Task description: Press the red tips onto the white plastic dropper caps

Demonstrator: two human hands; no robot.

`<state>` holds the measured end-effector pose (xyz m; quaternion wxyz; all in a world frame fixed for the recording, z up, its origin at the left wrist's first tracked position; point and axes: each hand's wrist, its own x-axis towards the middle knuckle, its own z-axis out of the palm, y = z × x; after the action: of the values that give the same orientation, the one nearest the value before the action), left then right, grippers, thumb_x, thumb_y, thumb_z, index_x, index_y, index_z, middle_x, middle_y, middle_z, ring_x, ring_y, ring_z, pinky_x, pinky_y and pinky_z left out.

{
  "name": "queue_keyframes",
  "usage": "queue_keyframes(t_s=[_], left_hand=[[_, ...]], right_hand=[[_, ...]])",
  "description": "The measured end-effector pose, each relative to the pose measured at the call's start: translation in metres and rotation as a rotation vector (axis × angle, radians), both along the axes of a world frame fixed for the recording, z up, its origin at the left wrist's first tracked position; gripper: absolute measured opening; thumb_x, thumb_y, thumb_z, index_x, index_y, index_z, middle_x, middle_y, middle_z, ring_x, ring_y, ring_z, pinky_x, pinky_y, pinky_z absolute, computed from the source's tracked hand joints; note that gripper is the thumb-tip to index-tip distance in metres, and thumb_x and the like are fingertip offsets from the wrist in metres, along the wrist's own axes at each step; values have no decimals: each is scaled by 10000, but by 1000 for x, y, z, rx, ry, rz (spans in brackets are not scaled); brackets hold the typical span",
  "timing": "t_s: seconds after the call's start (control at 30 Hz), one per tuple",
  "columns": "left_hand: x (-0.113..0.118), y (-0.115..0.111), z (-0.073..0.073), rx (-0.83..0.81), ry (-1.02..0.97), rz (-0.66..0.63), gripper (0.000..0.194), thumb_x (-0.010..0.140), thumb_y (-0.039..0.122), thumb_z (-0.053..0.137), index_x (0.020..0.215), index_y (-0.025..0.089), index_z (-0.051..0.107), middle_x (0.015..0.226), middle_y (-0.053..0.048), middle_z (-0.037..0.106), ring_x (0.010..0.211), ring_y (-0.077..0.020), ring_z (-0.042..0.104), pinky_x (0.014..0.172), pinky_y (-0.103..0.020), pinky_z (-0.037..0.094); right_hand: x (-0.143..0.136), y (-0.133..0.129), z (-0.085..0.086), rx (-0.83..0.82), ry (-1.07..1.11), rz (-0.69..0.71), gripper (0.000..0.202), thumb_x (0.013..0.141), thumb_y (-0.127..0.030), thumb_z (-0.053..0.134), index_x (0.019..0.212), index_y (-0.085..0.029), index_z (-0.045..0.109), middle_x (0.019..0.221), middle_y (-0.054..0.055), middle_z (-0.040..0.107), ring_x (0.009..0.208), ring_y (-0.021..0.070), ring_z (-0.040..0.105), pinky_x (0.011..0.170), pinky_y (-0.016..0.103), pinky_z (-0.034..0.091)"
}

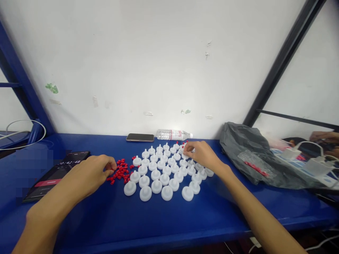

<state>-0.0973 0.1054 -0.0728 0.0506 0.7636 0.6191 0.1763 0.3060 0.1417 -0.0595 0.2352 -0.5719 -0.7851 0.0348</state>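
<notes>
White caps [164,169]: I see them in rows at bench centre, nozzles up, likely so each is easy to reach.
Right hand [202,155]: at the cluster's 1 o'clock corner, grip pinched together on a cap there; a red speck shows by the fingertips.
Red pieces [120,171]: loose pile at the caps' 9 o'clock, kept close for picking.
Left hand [91,173]: fingertips closed into that pile; I cannot tell whether they hold a piece.
Blue bench [159,218]: carries everything.
Tablet [57,173]: at 9 o'clock, timer showing.
Phone [140,137], water bottle [173,134]: at 12 o'clock by the wall.
Grey bag [246,151]: at 3 o'clock.
</notes>
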Motion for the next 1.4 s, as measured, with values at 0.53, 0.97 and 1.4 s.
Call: queue_keyframes(t_s=[0.53, 0.97, 1.4], left_hand=[[29, -18, 29, 16, -14, 254, 454, 991, 483, 391, 1297, 148, 386, 1039, -164, 726, 952, -373, 737, 800, -424, 516], [39, -23, 44, 93, -119, 470, 431, 1028, 453, 303, 1258, 90, 332, 1202, -240, 635, 1121, -466, 684, 865, -524, 543], [44, -30, 45, 102, -103, 397, 416, 1029, 451, 325, 1285, 133, 407, 1323, -233, 523, 1036, -381, 676, 866, -506, 548]], right_hand=[[27, -3, 17, 101, -7, -261, 458, 1059, -511, 425, 905, -238, 760, 871, 56, 820, 785, 242, 739, 712, 326, 444], [66, -10, 19, -241, -11, -173, 158, 772, -389, 804, 684, -260, 789, 670, -2, 781, 600, 197, 720, 582, 275, 508], [45, -34, 33, -52, 265, -121, 162, 1030, -365, 534, 1072, -237, 625, 899, 33, 820, 803, 198, 769, 736, 285, 558]])
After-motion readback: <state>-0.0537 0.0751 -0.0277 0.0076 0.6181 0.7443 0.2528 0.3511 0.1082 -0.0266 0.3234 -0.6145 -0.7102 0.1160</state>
